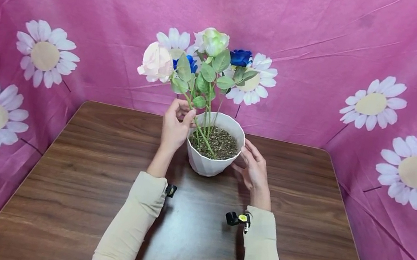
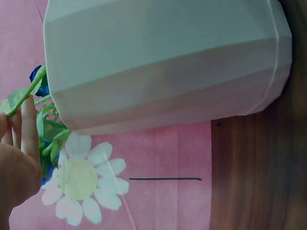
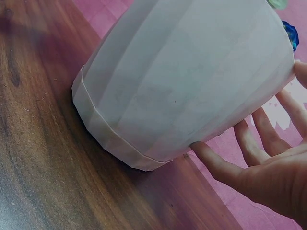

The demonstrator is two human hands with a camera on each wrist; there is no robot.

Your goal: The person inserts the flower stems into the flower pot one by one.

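At the table's far side stands a white faceted pot (image 1: pixel 207 166) filled with dark granular soil (image 1: pixel 222 144). My left hand (image 1: pixel 177 124) is at the pot's left rim, pinching the green stem (image 2: pixel 29 91) of a pale pink rose (image 1: pixel 156 63) between thumb and fingers. This stem slants left out of the soil. A greenish-white flower (image 1: pixel 214 42) and a blue rose (image 1: pixel 241 57) rise beside it; another blue rose (image 1: pixel 191 63) is partly hidden behind leaves. With fingers spread, my right hand (image 1: pixel 254 166) touches the pot's right side, its fingertips (image 3: pixel 201 147) against the wall.
The pot stands on a dark brown wooden table (image 1: pixel 61 198). Close behind the table hangs a pink cloth (image 1: pixel 313 24) printed with large white daisies, which also lines both sides. Small black cameras are strapped to both wrists.
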